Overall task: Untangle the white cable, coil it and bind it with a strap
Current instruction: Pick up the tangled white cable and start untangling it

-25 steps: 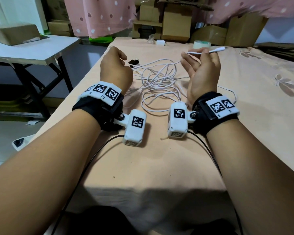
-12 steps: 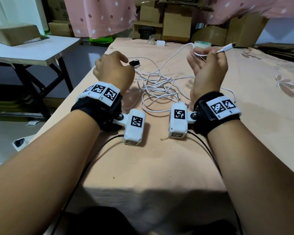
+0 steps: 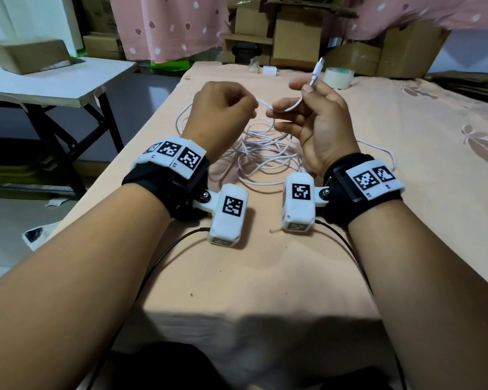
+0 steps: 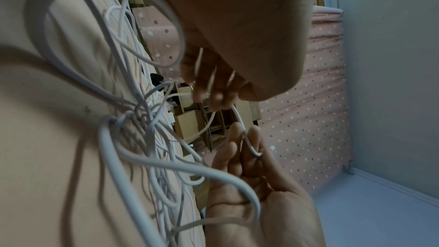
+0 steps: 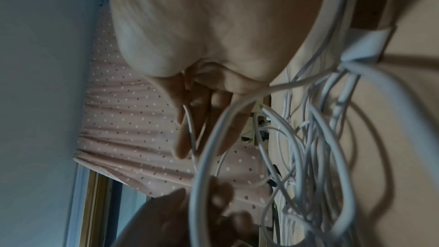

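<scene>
A tangled white cable (image 3: 265, 156) lies in a loose heap on the peach cloth between my wrists. My right hand (image 3: 307, 108) pinches the cable just below its plug (image 3: 319, 66), which points up and away. My left hand (image 3: 231, 105) is curled and pinches the same strand a short way along, close to the right fingers. In the left wrist view the strand (image 4: 240, 119) runs from my left fingertips to the right hand's fingers (image 4: 247, 149). The right wrist view shows blurred cable loops (image 5: 297, 147) in front of the palm. A small black item (image 4: 156, 78), perhaps the strap, lies beyond the heap.
A roll of tape (image 3: 338, 77) and a small white charger block (image 3: 269, 70) sit at the far end of the cloth-covered table (image 3: 265, 277). Cardboard boxes (image 3: 293, 38) and a pink dotted curtain stand behind. A white side table (image 3: 54, 83) is to the left.
My left hand has lifted from beside the heap and moved right to take the strand near my right hand. The right hand has turned the plug end upward and drawn closer.
</scene>
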`<action>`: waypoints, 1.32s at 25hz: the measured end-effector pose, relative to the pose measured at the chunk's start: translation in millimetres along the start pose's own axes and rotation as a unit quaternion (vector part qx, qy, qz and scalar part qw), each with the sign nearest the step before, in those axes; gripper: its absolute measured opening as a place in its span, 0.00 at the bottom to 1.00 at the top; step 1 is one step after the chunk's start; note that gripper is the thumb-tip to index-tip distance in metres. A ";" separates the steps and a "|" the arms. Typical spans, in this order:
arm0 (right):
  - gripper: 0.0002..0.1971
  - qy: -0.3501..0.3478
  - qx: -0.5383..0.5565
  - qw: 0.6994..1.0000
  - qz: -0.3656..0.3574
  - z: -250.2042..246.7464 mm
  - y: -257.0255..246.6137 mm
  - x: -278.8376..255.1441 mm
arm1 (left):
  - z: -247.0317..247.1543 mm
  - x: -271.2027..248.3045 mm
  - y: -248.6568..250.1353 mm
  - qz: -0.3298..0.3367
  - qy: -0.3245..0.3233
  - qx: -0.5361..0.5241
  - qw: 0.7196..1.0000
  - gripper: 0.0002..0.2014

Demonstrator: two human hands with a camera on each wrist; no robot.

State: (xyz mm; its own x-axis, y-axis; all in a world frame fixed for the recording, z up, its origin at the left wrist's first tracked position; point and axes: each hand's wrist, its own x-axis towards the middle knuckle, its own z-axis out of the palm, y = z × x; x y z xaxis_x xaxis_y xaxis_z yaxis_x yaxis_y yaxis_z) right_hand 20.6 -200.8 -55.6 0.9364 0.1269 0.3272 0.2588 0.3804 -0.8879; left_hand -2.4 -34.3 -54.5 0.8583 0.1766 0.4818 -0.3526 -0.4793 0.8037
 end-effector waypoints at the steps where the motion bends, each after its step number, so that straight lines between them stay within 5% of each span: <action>1: 0.12 -0.009 -0.007 1.000 0.007 0.1 -0.4 -0.8 | -0.6 1.5 -1.2 -0.046 -0.009 0.009 0.999 0.18; 4: 0.13 -0.038 -0.018 0.998 0.039 2.8 -0.2 -3.8 | -1.5 3.6 -7.8 -0.148 -0.025 0.031 0.988 0.31; 8: 0.15 -0.067 -0.024 0.995 0.069 4.3 -0.8 -6.0 | -5.7 2.6 -7.1 -0.157 -0.020 0.042 0.986 0.16; 18: 0.15 -0.011 -0.039 0.998 0.055 0.8 -0.7 -1.6 | -12.5 -9.1 2.7 -0.207 -0.222 0.232 0.924 0.17; 23: 0.14 0.067 -0.119 0.986 0.095 -7.9 8.3 7.8 | -8.1 -6.9 5.6 -0.126 -0.190 0.190 0.955 0.14; 27: 0.11 0.027 -0.152 0.980 0.125 -4.3 9.1 7.1 | -5.8 -7.3 7.7 -0.062 -0.231 0.141 0.961 0.08; 33: 0.16 0.047 -0.176 0.981 0.065 -7.5 15.5 18.5 | -9.2 -12.1 17.6 -0.011 -0.255 0.026 0.967 0.09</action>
State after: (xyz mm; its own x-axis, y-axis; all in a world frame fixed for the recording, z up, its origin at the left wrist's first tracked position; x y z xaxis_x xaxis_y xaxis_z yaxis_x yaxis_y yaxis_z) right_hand 43.7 -199.4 -65.7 0.9802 0.0617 0.1881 0.1869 0.0245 -0.9821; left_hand -22.4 -37.0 -43.0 0.9422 -0.2528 0.2200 -0.3246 -0.5256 0.7864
